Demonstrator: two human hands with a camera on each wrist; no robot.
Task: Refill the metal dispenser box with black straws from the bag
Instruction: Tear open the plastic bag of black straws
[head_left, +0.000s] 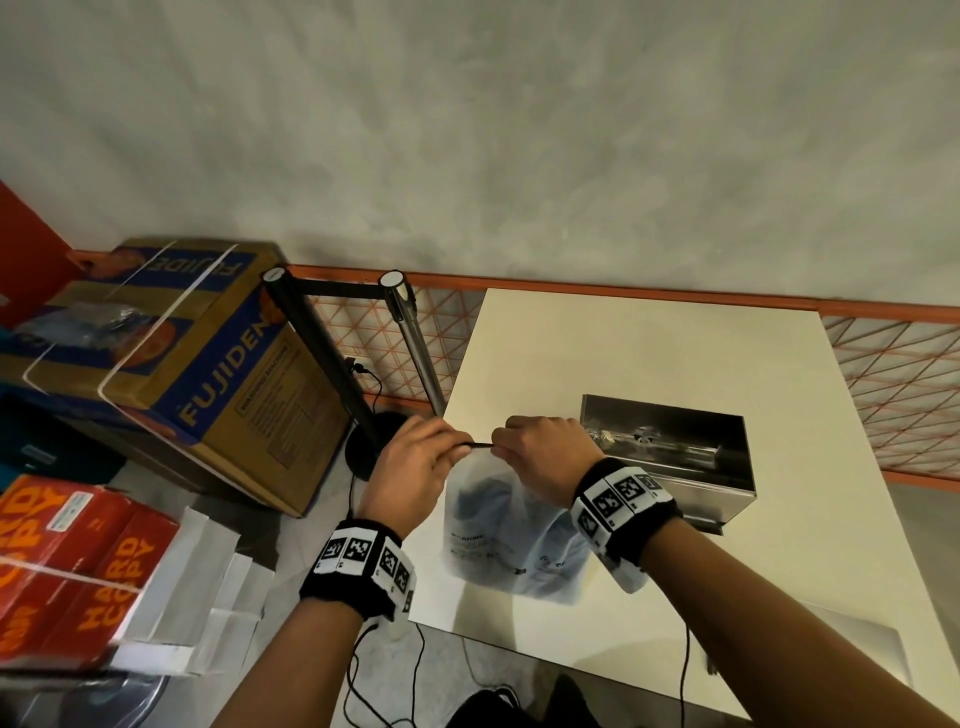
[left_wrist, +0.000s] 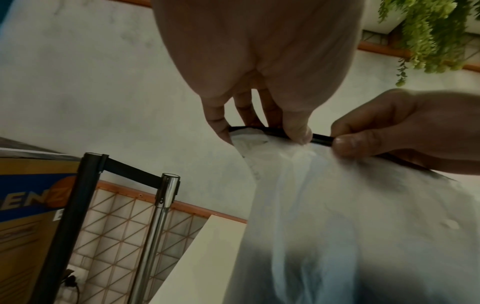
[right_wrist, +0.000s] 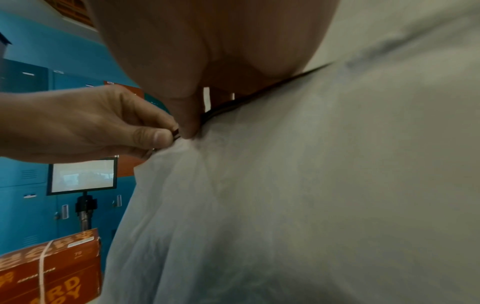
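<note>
A translucent plastic bag (head_left: 501, 530) hangs over the near left part of the white table (head_left: 779, 582); its contents show only as a dark blur. A black strip (head_left: 480, 445) runs along the bag's top edge. My left hand (head_left: 415, 462) pinches the strip's left end and my right hand (head_left: 540, 452) pinches it just to the right. In the left wrist view the thumb and fingers of my left hand (left_wrist: 259, 127) clamp the strip (left_wrist: 320, 139). The right hand (right_wrist: 192, 123) pinches the bag (right_wrist: 285, 205) top. The metal dispenser box (head_left: 675, 457) stands behind my right hand.
Left of the table stand a black stanchion post (head_left: 322, 364) and a chrome post (head_left: 415, 348) joined by a belt. A large cardboard box (head_left: 208, 364), red paper boxes (head_left: 67, 561) and white folded bags (head_left: 208, 587) crowd the floor. Cables (head_left: 384, 675) hang below.
</note>
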